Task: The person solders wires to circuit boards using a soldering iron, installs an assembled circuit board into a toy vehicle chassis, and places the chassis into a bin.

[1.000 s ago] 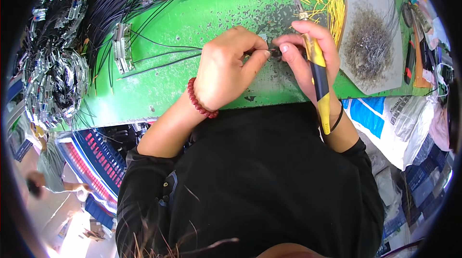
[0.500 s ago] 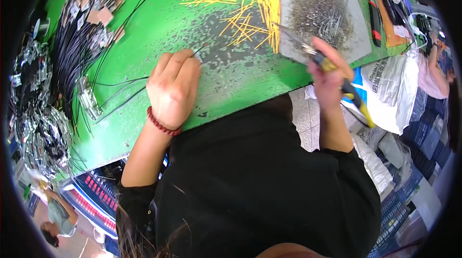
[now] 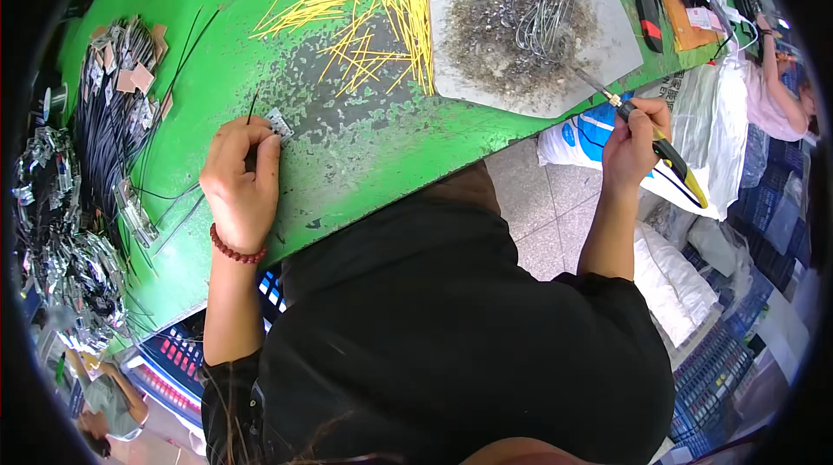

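My right hand grips a yellow-and-black soldering iron like a pen. The iron's thin tip is over the grey sheet, close to the lower end of a loose bundle of silvery solder wire. My left hand, with a red bead bracelet at the wrist, rests on the green tabletop. Its fingers are pinched together on a thin black wire, whose end pokes up past the knuckles. At those fingertips lies a small silvery metal piece; whether they touch it is unclear.
Yellow thin tubes lie scattered left of the sheet, which bears dark residue. Bundled black wires and a heap of shiny metal strips fill the left side. A black-and-red tool lies far right. White sacks stand off the table's right edge.
The view has shifted. The soldering iron's tip has gone from beside the yellow tubes to the sheet's right part, near the solder wire. The silvery piece now shows beside my left fingers.
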The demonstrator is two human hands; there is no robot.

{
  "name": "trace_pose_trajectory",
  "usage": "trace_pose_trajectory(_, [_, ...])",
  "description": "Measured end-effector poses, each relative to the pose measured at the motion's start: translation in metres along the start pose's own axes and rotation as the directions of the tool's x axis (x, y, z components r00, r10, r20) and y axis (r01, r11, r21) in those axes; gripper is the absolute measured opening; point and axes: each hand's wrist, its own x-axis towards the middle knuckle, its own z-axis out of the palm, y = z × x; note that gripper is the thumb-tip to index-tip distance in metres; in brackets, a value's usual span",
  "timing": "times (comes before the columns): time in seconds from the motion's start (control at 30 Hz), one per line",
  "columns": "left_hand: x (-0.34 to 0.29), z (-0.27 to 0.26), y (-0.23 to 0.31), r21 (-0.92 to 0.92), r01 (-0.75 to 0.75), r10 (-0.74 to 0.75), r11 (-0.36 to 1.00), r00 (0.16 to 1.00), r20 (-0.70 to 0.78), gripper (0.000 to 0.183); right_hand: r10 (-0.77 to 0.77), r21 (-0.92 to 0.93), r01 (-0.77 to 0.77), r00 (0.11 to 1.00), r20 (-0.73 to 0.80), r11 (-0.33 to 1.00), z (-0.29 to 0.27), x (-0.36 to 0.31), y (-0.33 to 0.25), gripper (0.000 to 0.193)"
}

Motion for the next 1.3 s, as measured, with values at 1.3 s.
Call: trace_pose_trajectory(1.3, [0.003,-0.001,0.002,-0.018,0.027,-0.026,0.999,1.000,0.013,0.007,-0.020,0.007,0.022,0.990,-0.143,1.000,0.006,0.036,0.017,0.006])
